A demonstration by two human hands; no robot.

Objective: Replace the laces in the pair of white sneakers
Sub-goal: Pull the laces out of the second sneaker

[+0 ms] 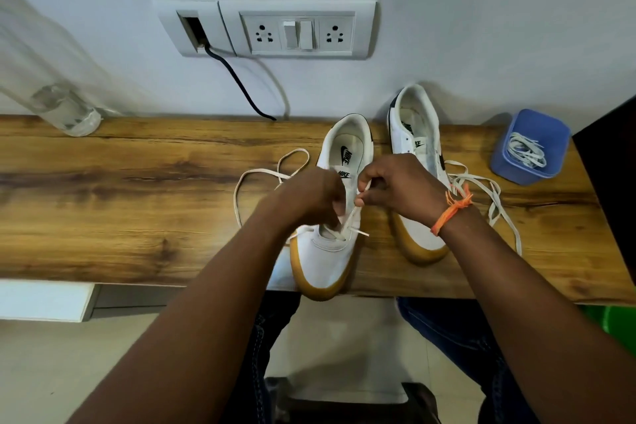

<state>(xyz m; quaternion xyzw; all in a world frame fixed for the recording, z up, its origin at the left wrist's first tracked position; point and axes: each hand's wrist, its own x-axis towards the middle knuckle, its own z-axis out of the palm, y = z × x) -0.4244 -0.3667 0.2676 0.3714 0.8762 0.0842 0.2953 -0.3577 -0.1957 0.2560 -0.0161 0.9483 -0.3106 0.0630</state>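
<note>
A: Here's the wooden surface, warm brown grain running side to side, set against the wall.

B: What's sitting on it?

A: Dead centre, a white sneaker with a tan sole, toe poking over the near edge. Just beside it at three o'clock, the second sneaker, heel toward the wall.

B: Anything loose?

A: A pale lace loops across the wood at nine o'clock; another lace sprawls at three o'clock. Far right, a blue tub holding laces. Far left, at ten o'clock, a clear bottle.
</note>
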